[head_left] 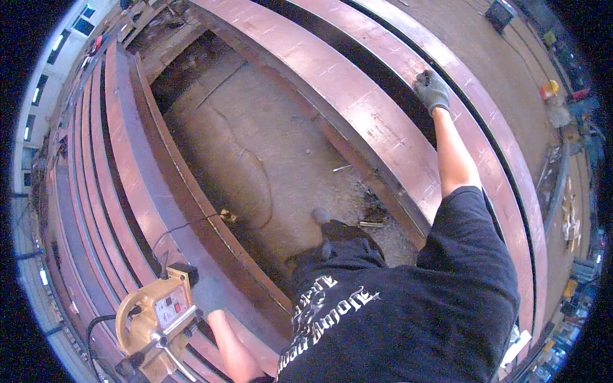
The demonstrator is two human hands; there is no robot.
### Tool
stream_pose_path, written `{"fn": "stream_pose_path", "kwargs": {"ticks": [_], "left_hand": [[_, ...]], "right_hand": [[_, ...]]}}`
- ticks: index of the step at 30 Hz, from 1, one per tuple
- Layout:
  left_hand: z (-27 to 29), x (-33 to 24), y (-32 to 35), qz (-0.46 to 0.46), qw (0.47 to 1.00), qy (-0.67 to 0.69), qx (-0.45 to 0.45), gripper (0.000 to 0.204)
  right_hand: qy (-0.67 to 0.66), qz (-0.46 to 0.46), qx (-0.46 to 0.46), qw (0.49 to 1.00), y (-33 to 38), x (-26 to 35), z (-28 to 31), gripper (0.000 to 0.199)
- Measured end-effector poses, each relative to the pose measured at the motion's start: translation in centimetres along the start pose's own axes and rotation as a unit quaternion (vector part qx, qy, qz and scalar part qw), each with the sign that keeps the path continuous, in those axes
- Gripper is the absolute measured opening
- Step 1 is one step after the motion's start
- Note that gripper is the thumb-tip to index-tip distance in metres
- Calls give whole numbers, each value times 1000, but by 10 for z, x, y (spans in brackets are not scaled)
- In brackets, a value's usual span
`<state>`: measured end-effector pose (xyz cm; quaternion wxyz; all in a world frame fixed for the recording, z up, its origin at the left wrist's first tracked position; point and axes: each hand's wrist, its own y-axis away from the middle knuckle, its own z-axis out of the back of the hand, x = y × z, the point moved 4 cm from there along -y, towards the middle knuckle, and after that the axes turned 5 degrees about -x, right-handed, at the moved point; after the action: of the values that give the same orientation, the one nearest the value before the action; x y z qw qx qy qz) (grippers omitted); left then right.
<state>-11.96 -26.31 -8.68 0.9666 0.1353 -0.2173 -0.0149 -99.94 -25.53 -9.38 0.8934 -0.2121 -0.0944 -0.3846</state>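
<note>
My right hand (433, 91), in a grey glove, rests on a long reddish-brown steel beam (396, 48) to the right. Its fingers are curled together against the top face, beside a pale scuffed patch; whatever they may hold is too small to make out. Low on the left, my gloved left hand (209, 295) is beside a gold-coloured portable magnetic drill (156, 316) with a carrying handle, a control panel and metal feed levers. This machine sits over the left-hand beams. The left fingers blend into the beam behind, so their grip is unclear.
More steel beams (131, 147) run side by side at left, with dark gaps between them. Another wide beam (357, 96) borders the concrete floor (236, 140) where I stand. A thin cable (185, 225) crosses the left beam to the drill. Cluttered shop gear lies at far right.
</note>
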Motion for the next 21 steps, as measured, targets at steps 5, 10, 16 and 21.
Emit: {"fn": "stream_pose_path", "kwargs": {"ticks": [5, 10, 16, 21], "left_hand": [[19, -4, 18, -77, 996, -38, 5, 33], [48, -9, 36, 4, 992, 117, 46, 42], [60, 22, 63, 98, 971, 194, -97, 39], [57, 1, 95, 190, 903, 125, -364, 49]], "right_hand": [[-31, -57, -5, 998, -4, -8, 6, 61], [124, 51, -115, 984, 1, 19, 33, 67], [62, -8, -241, 969, 37, 64, 72, 70], [-425, 345, -250, 799, 90, 282, 56, 48]]}}
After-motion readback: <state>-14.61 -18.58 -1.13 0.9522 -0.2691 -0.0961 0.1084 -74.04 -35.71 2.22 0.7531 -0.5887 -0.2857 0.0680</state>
